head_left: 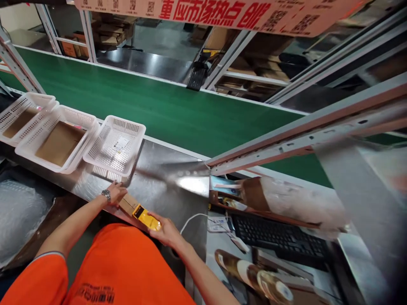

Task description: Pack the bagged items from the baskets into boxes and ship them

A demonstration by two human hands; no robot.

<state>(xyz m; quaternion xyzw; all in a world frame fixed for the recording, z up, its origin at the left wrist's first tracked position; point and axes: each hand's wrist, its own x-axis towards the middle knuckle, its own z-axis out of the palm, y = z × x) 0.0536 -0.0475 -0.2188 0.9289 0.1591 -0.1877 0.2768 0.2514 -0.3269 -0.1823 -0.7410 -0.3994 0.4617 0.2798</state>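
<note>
A small, flat cardboard box [129, 204] lies at the near edge of the metal worktop [163, 190]. My left hand [115, 192], with a watch on the wrist, holds the box's far left end. In my right hand [165, 231] is a yellow tape dispenser [148, 218] with a dark front end, gripped at its near end. Its front meets the right part of the box's top. My right fingers are partly hidden behind the dispenser. Just beyond my left hand stands a white perforated basket [132, 152] with a labelled packet [121, 144] inside.
Two more white baskets [23, 154] [6, 142] with brown cardboard stand at the left. Behind the worktop runs a green conveyor belt [159, 110]. To the right are a black keyboard [280, 235], tape rolls [251, 273], a white cable [193, 216] and a slanting metal frame post [286, 146].
</note>
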